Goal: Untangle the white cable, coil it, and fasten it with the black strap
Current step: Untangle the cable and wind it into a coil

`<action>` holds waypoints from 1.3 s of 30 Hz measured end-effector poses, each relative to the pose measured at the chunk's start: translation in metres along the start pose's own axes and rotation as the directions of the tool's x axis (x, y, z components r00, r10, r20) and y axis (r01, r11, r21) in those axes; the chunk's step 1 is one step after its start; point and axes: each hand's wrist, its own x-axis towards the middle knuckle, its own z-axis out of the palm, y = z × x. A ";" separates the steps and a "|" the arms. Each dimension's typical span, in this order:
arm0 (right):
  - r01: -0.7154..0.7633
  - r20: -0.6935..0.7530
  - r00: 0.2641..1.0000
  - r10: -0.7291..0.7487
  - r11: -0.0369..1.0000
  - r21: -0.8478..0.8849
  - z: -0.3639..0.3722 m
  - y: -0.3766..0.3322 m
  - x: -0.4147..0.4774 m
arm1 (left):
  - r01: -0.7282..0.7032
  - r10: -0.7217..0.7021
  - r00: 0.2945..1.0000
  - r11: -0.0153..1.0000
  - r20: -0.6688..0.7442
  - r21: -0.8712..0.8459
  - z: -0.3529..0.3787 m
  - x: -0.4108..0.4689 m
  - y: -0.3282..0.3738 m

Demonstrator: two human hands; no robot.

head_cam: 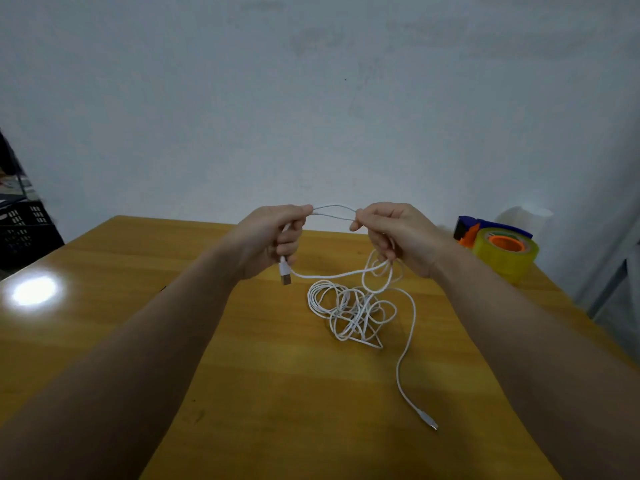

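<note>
Yellow wooden table [242, 358] before a grey wall; white cable [353, 313] mostly heaped below right hand [398, 237], doubled span pinched between it and left hand [273, 237], both curled tight on it, plug [285, 273] hanging under left; risk of cinched knots from pulling apart

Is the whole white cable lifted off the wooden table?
No, a tangled pile of the thin white cable lies on the yellow wooden table.

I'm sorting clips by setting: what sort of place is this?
Probably a plain workroom or storeroom: a yellow wooden table against a blank wall, a tape dispenser on it, and a black crate at left.
</note>
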 end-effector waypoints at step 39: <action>-0.079 -0.382 0.920 0.091 0.996 0.047 0.002 0.011 0.001 | 0.172 -0.026 0.957 0.853 0.289 -0.493 0.016 0.004 -0.001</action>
